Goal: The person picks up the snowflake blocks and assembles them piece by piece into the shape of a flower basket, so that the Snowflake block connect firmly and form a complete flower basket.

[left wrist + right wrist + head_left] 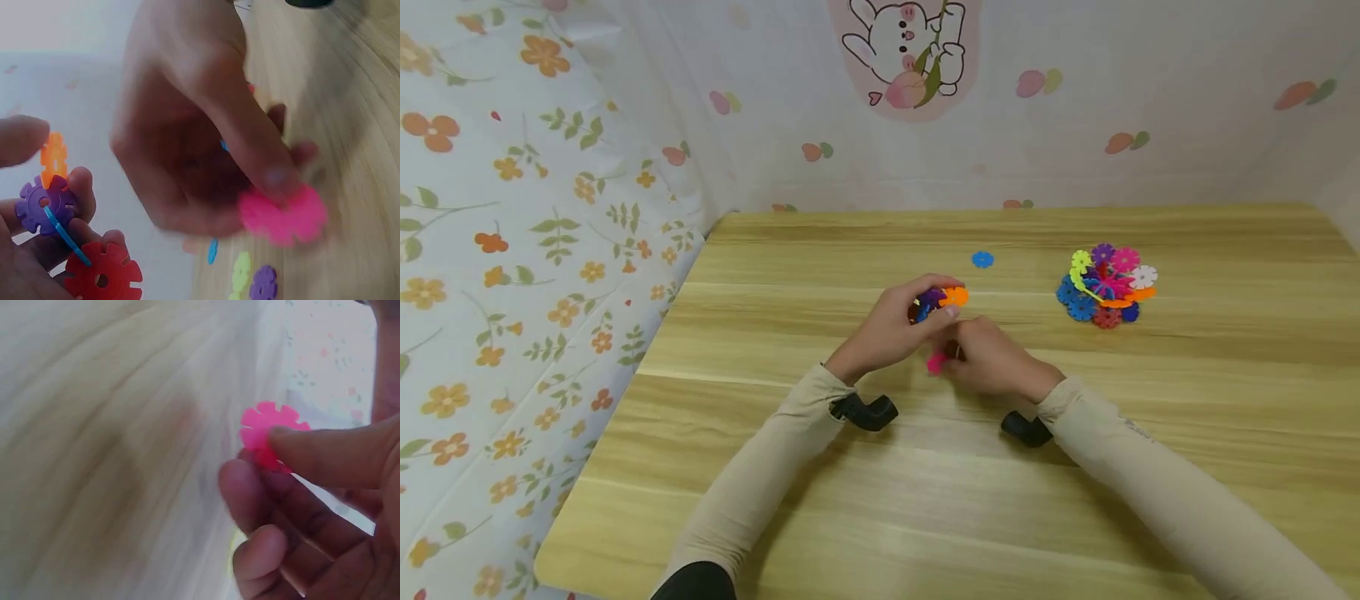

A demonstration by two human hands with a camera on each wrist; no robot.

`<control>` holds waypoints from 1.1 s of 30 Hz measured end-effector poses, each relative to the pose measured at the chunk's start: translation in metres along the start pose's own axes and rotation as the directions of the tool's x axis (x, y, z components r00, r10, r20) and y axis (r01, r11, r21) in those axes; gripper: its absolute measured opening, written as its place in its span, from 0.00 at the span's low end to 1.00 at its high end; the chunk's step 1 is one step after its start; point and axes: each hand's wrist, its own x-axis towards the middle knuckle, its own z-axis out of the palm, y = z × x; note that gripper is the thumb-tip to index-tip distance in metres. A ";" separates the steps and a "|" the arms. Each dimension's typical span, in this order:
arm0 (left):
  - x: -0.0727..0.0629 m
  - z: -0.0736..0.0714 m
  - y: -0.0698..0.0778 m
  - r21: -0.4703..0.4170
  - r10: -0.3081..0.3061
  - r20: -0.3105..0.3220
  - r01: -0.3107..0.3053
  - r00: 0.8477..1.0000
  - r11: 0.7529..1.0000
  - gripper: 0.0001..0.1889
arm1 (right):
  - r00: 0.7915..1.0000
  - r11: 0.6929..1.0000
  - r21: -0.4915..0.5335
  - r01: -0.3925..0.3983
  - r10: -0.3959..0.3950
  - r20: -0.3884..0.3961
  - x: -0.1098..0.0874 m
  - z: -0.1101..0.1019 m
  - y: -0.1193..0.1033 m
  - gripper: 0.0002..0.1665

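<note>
My left hand (895,321) holds a small group of joined plastic snowflake discs. In the left wrist view these are an orange disc (54,153), a purple disc (30,209), a blue disc (65,237) seen edge-on and a red disc (119,272). Thumb and fingers of my right hand (996,358) pinch a single pink snowflake disc (256,419), with notches all round its rim. That pink disc is apart from the joined group, just below and to the right of it in the head view.
A loose blue disc (982,260) lies on the wooden table (820,250) beyond my hands. Farther right sits a cluster of many-coloured discs (1082,308). A patterned white cloth (760,108) hangs along the table's back and left sides.
</note>
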 end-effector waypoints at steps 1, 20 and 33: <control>0.000 0.001 -0.001 0.006 0.009 -0.001 -0.009 1.000 1.000 0.19 | 1.000 1.000 0.017 -0.014 0.014 -0.008 -0.004 -0.003 0.002 0.06; 0.003 0.008 -0.007 0.050 0.050 -0.003 -0.050 0.999 0.998 0.20 | 0.789 0.979 0.189 0.082 0.052 -0.612 -0.037 -0.029 0.007 0.07; 0.005 0.011 -0.003 0.046 0.077 -0.004 -0.077 0.997 0.996 0.19 | 0.748 0.989 0.100 0.112 -0.017 -0.663 -0.038 -0.031 0.001 0.07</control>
